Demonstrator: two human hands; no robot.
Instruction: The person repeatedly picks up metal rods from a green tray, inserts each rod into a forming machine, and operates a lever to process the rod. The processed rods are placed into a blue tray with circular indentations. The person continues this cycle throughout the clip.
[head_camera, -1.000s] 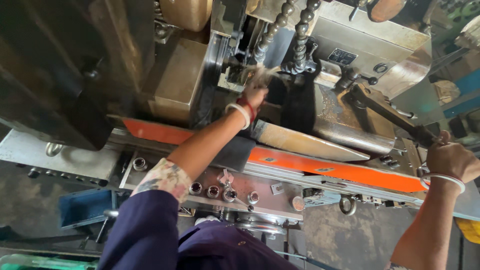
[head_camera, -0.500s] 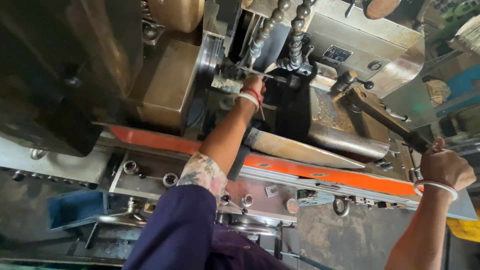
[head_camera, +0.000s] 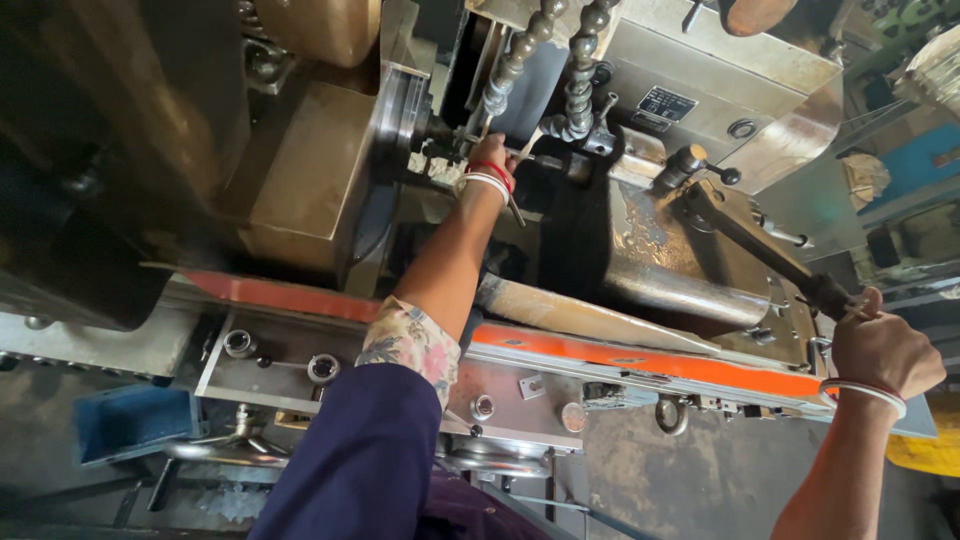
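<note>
Your right hand (head_camera: 882, 352) is clenched round the long lever (head_camera: 765, 250)'s end; your left hand (head_camera: 492, 160) reaches the chuck (head_camera: 432, 140), grip hidden.

**A dim, oily shop floor around the machine**

Below you lies a dark, stained concrete floor (head_camera: 650, 480), greasy and mottled, in shadow at the lower left. A blue metal bin (head_camera: 130, 420) sits low on that side. At the far lower right you catch a patch of something yellow (head_camera: 925, 450) on the ground. Up in the right corner, daylight falls on a blue cabinet or panel (head_camera: 915, 165) and a pale, crumpled bundle (head_camera: 865, 175) beside it; details there are too small to tell. The upper left is deep shadow.
</note>
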